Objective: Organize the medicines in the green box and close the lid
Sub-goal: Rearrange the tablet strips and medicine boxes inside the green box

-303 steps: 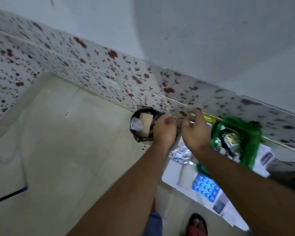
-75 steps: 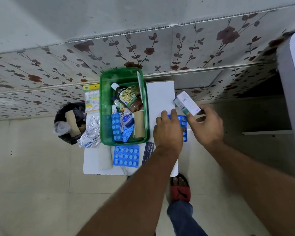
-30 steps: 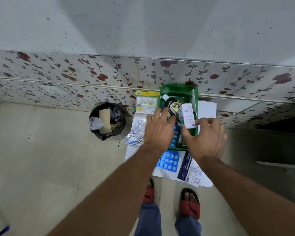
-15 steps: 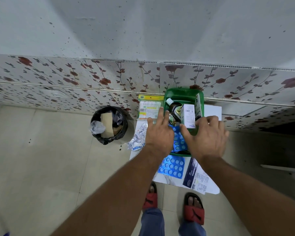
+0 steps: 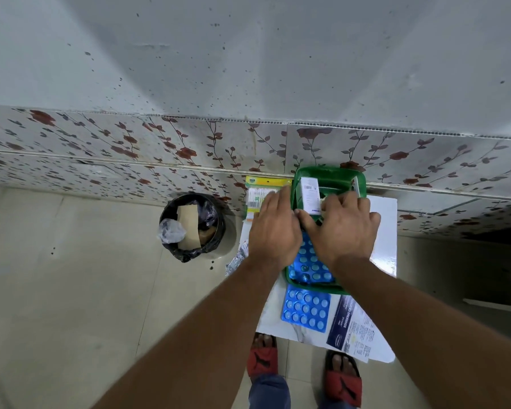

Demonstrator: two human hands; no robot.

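The green box [image 5: 329,175] stands open on a white table [image 5: 382,231] against the tiled wall. A white medicine carton [image 5: 309,194] lies inside it along the left wall. My right hand [image 5: 344,231] reaches over the box, thumb and fingers at the carton's near end. My left hand [image 5: 273,231] rests flat on the box's left rim, holding nothing. Blue blister packs [image 5: 309,261] lie in the box's near half, partly hidden by both hands. The lid is not clearly visible.
On the table in front of the box lie another blue blister pack [image 5: 306,308] and a dark blue packet with a leaflet [image 5: 350,326]. A yellow-green card [image 5: 260,191] and a silver foil strip [image 5: 236,261] sit left of the box. A black bin [image 5: 194,227] stands on the floor.
My right hand has carried the white carton from above the table down into the box's far left corner. My left hand has shifted onto the box's left rim.
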